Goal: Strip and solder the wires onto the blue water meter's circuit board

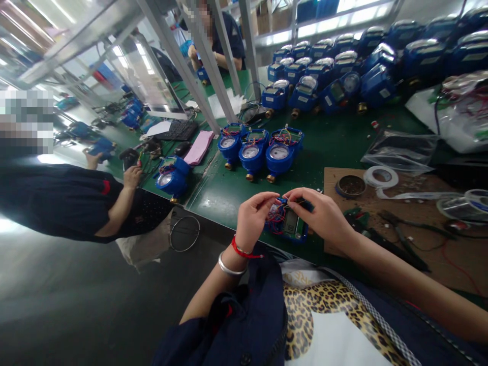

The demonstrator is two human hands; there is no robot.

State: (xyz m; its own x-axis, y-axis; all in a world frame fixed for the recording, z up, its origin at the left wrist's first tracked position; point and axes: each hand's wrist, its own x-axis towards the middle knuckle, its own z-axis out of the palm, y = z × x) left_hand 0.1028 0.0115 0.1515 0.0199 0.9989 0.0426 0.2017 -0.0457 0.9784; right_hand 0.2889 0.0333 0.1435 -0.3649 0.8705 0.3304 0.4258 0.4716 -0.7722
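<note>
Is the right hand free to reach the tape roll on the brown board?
Probably not yet: the right hand and left hand both grip the blue module. The path to the tape roll looks open.

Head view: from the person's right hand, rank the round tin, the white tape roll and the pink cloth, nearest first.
From the right hand:
1. Round tin, just beyond it on the brown board.
2. White tape roll, a little farther along the same board.
3. Pink cloth, far off across the green bench by the keyboard.
</note>
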